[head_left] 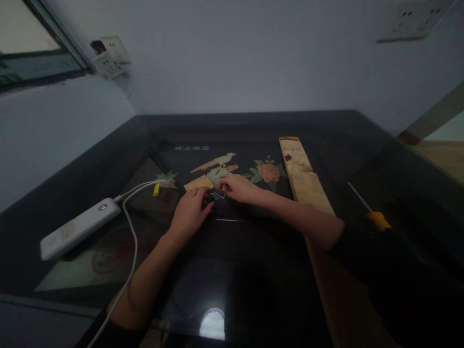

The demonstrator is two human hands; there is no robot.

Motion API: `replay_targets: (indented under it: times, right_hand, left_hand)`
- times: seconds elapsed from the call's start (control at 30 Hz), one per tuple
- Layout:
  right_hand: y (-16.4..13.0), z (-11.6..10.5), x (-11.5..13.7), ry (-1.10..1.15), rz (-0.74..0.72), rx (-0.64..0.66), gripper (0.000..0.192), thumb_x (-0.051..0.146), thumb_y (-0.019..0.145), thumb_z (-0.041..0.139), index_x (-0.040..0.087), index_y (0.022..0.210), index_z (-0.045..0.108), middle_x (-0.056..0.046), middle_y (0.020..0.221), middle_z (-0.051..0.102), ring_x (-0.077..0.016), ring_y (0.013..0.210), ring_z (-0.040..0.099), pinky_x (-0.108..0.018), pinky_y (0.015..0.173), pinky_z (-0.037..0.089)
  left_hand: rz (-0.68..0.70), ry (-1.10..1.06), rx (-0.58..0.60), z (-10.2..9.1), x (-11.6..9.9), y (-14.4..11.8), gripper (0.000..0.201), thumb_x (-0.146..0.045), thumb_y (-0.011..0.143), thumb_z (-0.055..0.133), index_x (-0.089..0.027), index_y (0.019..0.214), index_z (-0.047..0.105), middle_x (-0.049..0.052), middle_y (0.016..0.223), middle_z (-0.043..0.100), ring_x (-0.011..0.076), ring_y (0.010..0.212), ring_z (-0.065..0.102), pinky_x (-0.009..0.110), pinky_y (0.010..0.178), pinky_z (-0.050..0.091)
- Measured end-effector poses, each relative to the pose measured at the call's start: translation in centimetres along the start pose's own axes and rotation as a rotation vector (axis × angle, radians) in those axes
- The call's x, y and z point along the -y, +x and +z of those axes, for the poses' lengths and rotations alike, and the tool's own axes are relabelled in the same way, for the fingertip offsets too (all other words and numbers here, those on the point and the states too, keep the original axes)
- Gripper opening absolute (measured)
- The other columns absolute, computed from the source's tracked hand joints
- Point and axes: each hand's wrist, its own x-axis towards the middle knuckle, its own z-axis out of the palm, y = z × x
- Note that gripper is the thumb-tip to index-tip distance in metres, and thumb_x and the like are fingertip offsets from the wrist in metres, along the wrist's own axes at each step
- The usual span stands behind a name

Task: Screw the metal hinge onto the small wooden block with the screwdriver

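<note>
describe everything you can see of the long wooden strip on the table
The wooden strip is a long, flat, pale plank with darker stains near its far end. It lies flat on the dark glossy table, running from right of the flower picture toward the viewer. The right forearm crosses over it; its near end fades into shadow. Neither hand touches it.

Glossy black table, glass-smooth, throwing back a bright blob of ceiling light near the front edge. On it a dark lacquered panel, shiny too, with pale inlay of a bird and a pink flower. Beside that, a raw wooden plank, matt, rough-grained and stained. A small tan chip, matt, wood or card, hard to tell. White power strip, smooth plastic, soft sheen, rubbery white cable. Screwdriver: yellow plastic handle, thin bright metal shaft.
</note>
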Motion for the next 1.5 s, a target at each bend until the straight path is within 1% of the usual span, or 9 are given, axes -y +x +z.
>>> replay_targets:
  times: [0.1,0.27,0.57,0.73,0.9,1.07,1.17,1.3,1.5]
  right_hand:
    - [0.0,-0.1,0.6,-0.005,-0.008,0.005,0.027,0.005,0.079,0.052,0.015,0.098,0.068,-0.009,0.091,0.062,-0.0186,0.088,0.055,-0.027,0.075,0.037]
    - [-0.3,0.1,1.0,-0.009,-0.03,0.013,0.021,0.009,0.082,0.052,0.013,0.096,0.068,-0.013,0.1,0.061,-0.0209,0.092,0.056,-0.03,0.08,0.039]
    - [-3.6,-1.7,0.5,0.063,-0.057,-0.008,0.024,0.01,0.082,0.056,0.013,0.105,0.064,-0.009,0.1,0.063,-0.015,0.088,0.058,-0.026,0.08,0.044]
    - [-9.4,-3.4,-1.0,0.145,-0.035,-0.133,0.022,0.011,0.083,0.056,0.016,0.103,0.063,-0.007,0.103,0.063,-0.0164,0.095,0.059,-0.03,0.084,0.048]
    - [-17.2,-4.3,-4.6,-0.085,0.115,-0.323,0.023,0.023,0.09,0.05,0.019,0.111,0.059,-0.009,0.113,0.06,-0.0217,0.108,0.055,-0.042,0.096,0.045]
    - [-24.4,-2.8,-6.9,-0.268,0.24,-0.456,0.041,0.04,0.091,0.05,0.021,0.127,0.053,-0.013,0.131,0.051,-0.0291,0.122,0.046,-0.05,0.102,0.041]
    - [-26.9,-1.1,-5.9,-0.258,0.328,-0.453,0.059,0.046,0.089,0.051,0.027,0.143,0.037,-0.012,0.148,0.032,-0.0317,0.13,0.039,-0.052,0.101,0.042]
    - [-27.3,0.2,-3.6,-0.181,0.315,-0.325,0.066,0.047,0.088,0.052,0.034,0.147,0.027,-0.006,0.156,0.016,-0.0311,0.141,0.024,-0.054,0.106,0.039]
    - [-26.0,0.1,-2.9,-0.071,0.223,-0.252,0.05,0.046,0.09,0.05,0.033,0.138,0.047,-0.002,0.158,0.016,-0.0268,0.145,0.014,-0.052,0.111,0.031]
  left_hand:
    - [0.042,0.035,-0.008,0.5,-0.3,0.0,0.033,-0.026,0.086,0.051,-0.014,0.116,0.055,0.013,0.111,0.061,0.0293,0.105,0.054,0.042,0.093,0.043]
    - [0.093,0.053,0.023,0.6,-0.4,0.1,0.027,-0.027,0.087,0.049,-0.014,0.109,0.06,0.013,0.109,0.06,0.0288,0.104,0.055,0.042,0.091,0.044]
    - [0.115,-0.025,0.01,0.7,-0.1,0.1,0.028,-0.028,0.088,0.051,-0.016,0.113,0.057,0.01,0.11,0.063,0.0278,0.104,0.057,0.043,0.092,0.044]
    - [0.136,-0.042,-0.053,1.4,0.0,0.0,0.029,-0.027,0.089,0.051,-0.019,0.116,0.056,0.009,0.113,0.06,0.0255,0.107,0.055,0.042,0.094,0.045]
    - [0.155,-0.001,-0.113,1.7,0.2,0.2,0.031,-0.03,0.089,0.051,-0.019,0.117,0.058,0.01,0.118,0.059,0.0258,0.112,0.053,0.043,0.097,0.043]
    - [0.018,0.097,-0.234,1.2,2.8,0.7,0.037,-0.038,0.092,0.046,-0.021,0.121,0.059,0.009,0.126,0.059,0.0269,0.117,0.052,0.045,0.102,0.04]
    - [0.004,0.118,-0.159,1.5,4.5,1.0,0.043,-0.04,0.093,0.041,-0.024,0.132,0.051,0.007,0.135,0.056,0.0262,0.124,0.049,0.047,0.105,0.038]
    - [0.04,0.153,-0.072,2.4,5.3,1.9,0.044,-0.041,0.095,0.035,-0.022,0.131,0.054,0.008,0.14,0.052,0.0258,0.132,0.044,0.049,0.108,0.036]
    - [0.174,0.169,-0.004,2.8,6.0,5.0,0.051,-0.042,0.096,0.03,-0.016,0.133,0.052,0.012,0.142,0.048,0.0266,0.135,0.04,0.045,0.11,0.034]
